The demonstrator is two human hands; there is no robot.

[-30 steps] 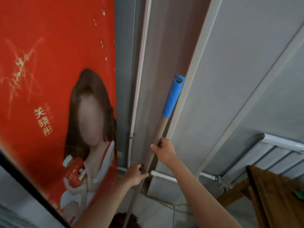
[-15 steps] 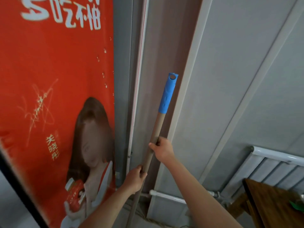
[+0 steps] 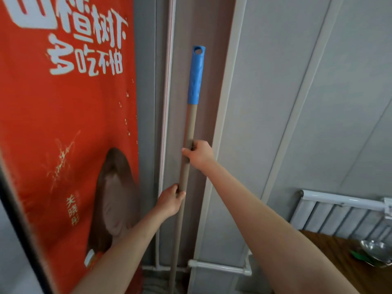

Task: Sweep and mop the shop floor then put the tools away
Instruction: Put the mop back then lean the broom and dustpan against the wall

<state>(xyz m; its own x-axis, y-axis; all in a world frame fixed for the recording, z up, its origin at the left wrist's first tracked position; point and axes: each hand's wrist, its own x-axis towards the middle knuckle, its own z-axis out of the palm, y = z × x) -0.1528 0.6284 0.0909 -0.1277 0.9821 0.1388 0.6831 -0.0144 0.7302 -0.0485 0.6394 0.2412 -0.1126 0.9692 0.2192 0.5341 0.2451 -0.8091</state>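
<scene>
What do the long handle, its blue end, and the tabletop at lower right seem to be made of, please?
Handle shaft: beige, smooth and matte; painted wood or coated metal, the look leaves it open.
Blue end grip: probably moulded plastic, with a slight sheen and a hanging hole at the top.
Tabletop: brown with visible grain lines, so wood or a wood-look laminate, semi-gloss.

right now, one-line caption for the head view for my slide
Both hands, left hand low and right hand above, grip a blue-tipped pole upright in the wall corner beside a red poster.
</scene>
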